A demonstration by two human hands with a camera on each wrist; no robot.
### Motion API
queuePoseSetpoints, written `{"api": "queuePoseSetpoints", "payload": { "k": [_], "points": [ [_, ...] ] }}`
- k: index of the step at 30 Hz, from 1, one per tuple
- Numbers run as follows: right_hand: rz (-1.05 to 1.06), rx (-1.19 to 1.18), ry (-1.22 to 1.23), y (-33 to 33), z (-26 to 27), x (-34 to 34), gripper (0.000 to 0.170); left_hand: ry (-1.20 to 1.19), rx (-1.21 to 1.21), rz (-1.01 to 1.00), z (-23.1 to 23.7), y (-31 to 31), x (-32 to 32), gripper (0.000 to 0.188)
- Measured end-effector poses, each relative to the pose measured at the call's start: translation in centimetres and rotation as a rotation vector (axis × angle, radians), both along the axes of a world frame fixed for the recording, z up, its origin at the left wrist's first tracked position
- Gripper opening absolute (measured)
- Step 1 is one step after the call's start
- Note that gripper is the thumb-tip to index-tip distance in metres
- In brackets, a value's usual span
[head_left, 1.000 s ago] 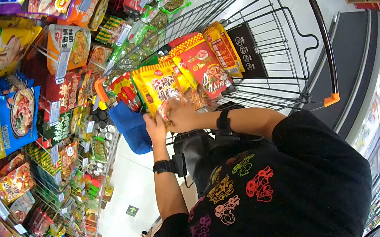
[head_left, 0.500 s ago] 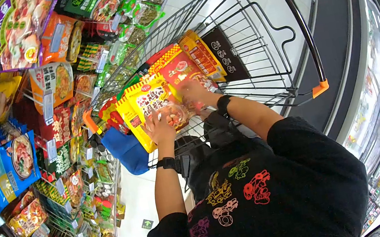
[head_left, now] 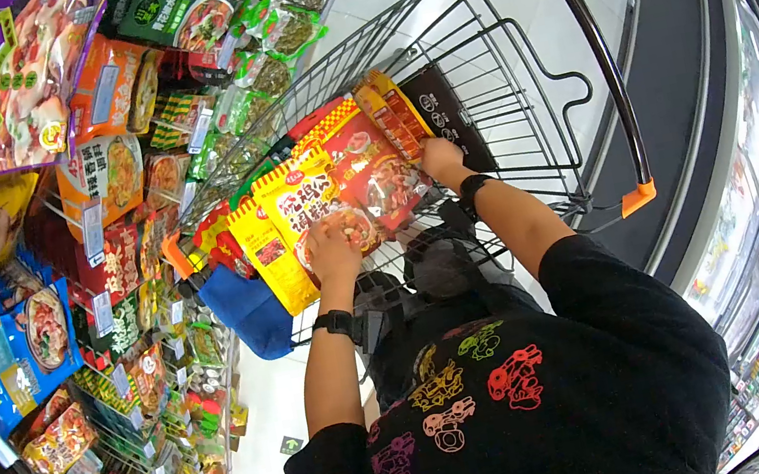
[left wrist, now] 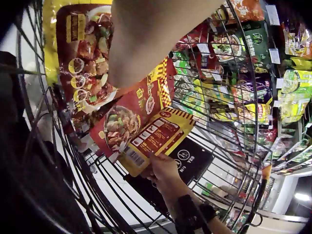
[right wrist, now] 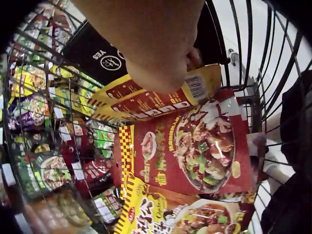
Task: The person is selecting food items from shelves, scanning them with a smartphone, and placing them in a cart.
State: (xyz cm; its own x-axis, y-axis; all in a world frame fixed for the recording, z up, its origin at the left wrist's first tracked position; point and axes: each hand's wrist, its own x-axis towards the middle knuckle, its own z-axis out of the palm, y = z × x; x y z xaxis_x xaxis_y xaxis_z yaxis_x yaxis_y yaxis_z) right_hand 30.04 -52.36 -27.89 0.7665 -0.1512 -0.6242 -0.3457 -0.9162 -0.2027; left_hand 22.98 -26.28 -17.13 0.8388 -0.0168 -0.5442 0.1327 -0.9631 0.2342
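One yellow packet point(left wrist: 155, 138) bears red-brown printing and a barcode point(left wrist: 134, 157)

Cart point(head_left: 452, 118) in downward head, close wrist views.

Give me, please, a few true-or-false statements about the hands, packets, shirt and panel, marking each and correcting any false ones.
1. The left hand rests on a yellow packet. True.
2. The right hand grips a brown-and-yellow packet. True.
3. A blue packet lies between these two. False: a red packet does.
4. Only plain white clothing shows. False: the shirt is black, with colourful figures.
5. The black panel shows the word YES. True.
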Motion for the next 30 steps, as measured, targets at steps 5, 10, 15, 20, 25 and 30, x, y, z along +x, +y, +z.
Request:
{"api": "queuePoseSetpoints", "payload": {
  "k": [5, 10, 15, 20, 25, 30],
  "points": [
    [0.154, 0.175, -0.194, 1.1, 2.7, -0.5, 0.018, -0.037, -0.047, 0.085, 0.5, -0.8, 1.3, 0.045],
    [0.072, 0.411, -0.636, 2.0, 1.9, -1.9, 0.011, 0.020, -0.079, 0.093, 0.0, -1.4, 2.4, 0.046],
    [-0.268, 0.121, -0.284, 0.2, 3.0, -0.6, 0.016, -0.087, -0.209, 0.036, -3.2, -1.8, 1.6, 0.046],
    [-0.247, 0.000, -0.211, -0.5, 1.9, -0.6, 0.022, -0.161, -0.247, 0.078, -4.3, -1.9, 1.4, 0.043],
    [-0.180, -0.057, -0.184, 0.3, 1.7, -0.8, 0.031, -0.169, -0.376, 0.168, -5.8, -0.6, 0.9, 0.038],
    [-0.120, -0.087, -0.199, 1.1, 1.1, -0.7, 0.038, -0.196, -0.402, 0.200, -5.6, -0.3, 0.5, 0.039]
  ]
}}
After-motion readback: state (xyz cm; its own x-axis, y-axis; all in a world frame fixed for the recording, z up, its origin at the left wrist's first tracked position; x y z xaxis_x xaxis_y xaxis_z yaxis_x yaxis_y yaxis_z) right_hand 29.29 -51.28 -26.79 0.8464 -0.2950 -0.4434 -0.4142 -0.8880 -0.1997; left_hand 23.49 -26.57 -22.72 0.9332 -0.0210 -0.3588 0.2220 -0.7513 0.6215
